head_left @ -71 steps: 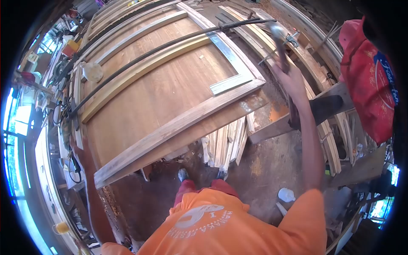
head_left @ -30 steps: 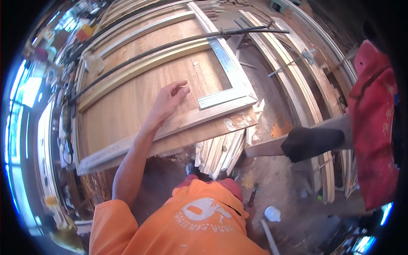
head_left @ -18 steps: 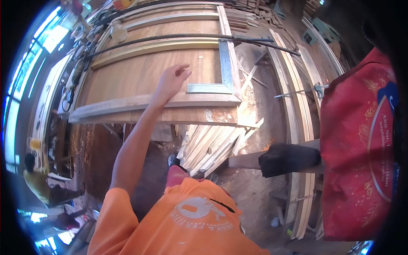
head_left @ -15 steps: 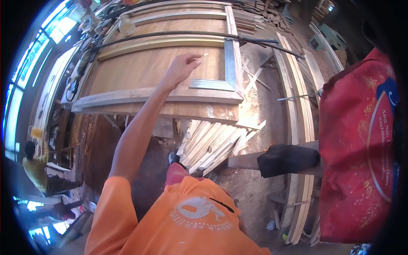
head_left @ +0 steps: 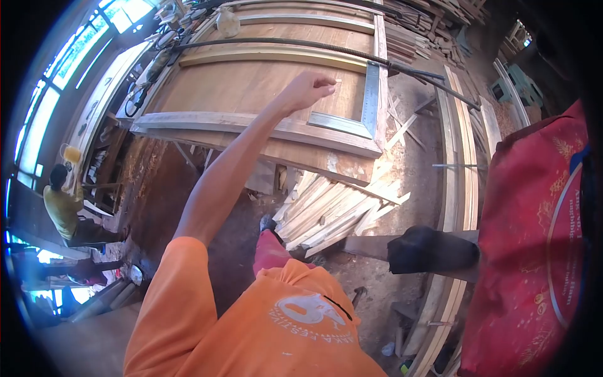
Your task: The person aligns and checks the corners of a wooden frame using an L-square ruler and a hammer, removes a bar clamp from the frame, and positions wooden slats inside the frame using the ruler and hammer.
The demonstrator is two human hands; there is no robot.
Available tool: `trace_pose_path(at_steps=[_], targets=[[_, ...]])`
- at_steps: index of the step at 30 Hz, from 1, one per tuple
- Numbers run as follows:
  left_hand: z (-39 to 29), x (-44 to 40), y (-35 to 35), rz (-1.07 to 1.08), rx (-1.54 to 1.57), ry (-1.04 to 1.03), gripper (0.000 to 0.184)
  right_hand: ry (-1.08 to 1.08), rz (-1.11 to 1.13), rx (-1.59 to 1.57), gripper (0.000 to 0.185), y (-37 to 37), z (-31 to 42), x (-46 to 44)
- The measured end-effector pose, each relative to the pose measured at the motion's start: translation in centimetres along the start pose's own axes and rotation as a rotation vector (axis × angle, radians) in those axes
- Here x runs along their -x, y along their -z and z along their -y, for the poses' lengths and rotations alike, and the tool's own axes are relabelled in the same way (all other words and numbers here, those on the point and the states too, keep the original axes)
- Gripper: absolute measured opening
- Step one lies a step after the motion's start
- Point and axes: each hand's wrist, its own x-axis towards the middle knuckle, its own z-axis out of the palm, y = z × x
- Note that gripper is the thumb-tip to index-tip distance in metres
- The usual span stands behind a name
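Note:
My left hand is over the plywood panel inside the wooden frame. Its fingers are loosely bent, thumb apart, nothing visible between them. A small pale chip lies by the fingertips. To the right, a metal strip with ruler marks runs along the frame's inner side and meets a pale grooved strip at the corner. A long dark bar clamp crosses the frame beyond the hand. My right hand is out of view. What looks like a hammer head shows beside my shirt.
Cut wood strips are piled below the frame's near edge. Long boards stand at the right, beside a dark-wrapped beam and a red bag. Another person sits at the far left.
My left hand came from the frame's left side to over the panel, where it stays. My right hand, earlier holding a hammer, has left view. The camera view has turned.

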Motion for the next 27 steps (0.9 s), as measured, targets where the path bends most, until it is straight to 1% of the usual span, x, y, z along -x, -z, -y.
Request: trace_pose_path(at_steps=[2,3,5,6,8,9,10,12,13,15,16,17,18,20,22,24,25,27], targets=[[0.9,1.8,-0.2,0.065,-0.087,-0.036,0.05,0.0,0.008,0.019,0.024,0.4,0.0,0.0],[0.9,2.9,-0.7,0.062,-0.087,-0.038,0.05,0.0,0.014,0.028,0.024,0.5,0.0,0.1],[0.7,5.5,-2.4,-0.006,-0.317,-0.158,0.064,-0.002,0.017,0.038,0.024,1.0,-0.3,0.2],[0.5,6.3,-3.0,-0.004,-0.311,-0.164,0.064,0.001,0.018,0.043,0.024,1.2,-0.4,0.2],[-0.2,7.6,-3.8,0.016,-0.509,-0.359,0.078,0.009,0.023,0.048,0.025,1.8,-0.8,0.1],[-0.7,7.8,-4.1,0.079,-0.495,-0.328,0.081,0.013,0.026,0.052,0.025,2.0,-0.9,0.0],[-1.2,8.0,-4.2,0.078,-0.494,-0.327,0.081,0.017,0.03,0.056,0.025,2.3,-1.1,0.0],[-1.8,8.4,-4.6,0.104,-0.441,-0.273,0.073,0.031,0.044,0.074,0.025,2.8,-1.4,-0.2],[-1.8,8.7,-4.9,0.104,-0.441,-0.268,0.073,0.039,0.051,0.083,0.025,3.3,-1.5,-0.4],[-1.7,9.0,-5.5,0.03,-0.478,-0.285,0.063,0.076,0.068,0.104,0.026,4.0,-1.4,-0.6],[-1.3,9.0,-5.8,0.032,-0.478,-0.284,0.063,0.099,0.074,0.12,0.026,4.2,-1.2,-0.8],[-0.9,9.0,-6.3,-0.006,-0.47,-0.309,0.058,0.123,0.078,0.138,0.026,4.6,-1.0,-0.9],[-0.5,9.0,-6.6,-0.043,-0.461,-0.333,0.053,0.12,0.078,0.136,0.026,4.1,0.7,0.4],[-0.4,9.1,-6.9,-0.04,-0.455,-0.331,0.053,-0.171,-0.052,0.168,0.032,2.3,6.7,4.5],[-0.4,9.0,-6.9,-0.046,-0.45,-0.332,0.054,-0.153,-0.071,0.186,0.033,1.3,7.6,5.3],[-0.3,8.9,-6.7,-0.062,-0.523,-0.406,0.053,-0.136,-0.088,0.204,0.035,0.7,7.7,5.0],[-0.4,8.8,-6.5,-0.061,-0.524,-0.407,0.053,-0.189,-0.13,0.248,0.035,0.5,6.1,3.3],[-0.9,8.7,-6.0,-0.007,-0.395,-0.336,0.051,-0.26,-0.175,0.293,0.035,0.9,3.6,1.5]])
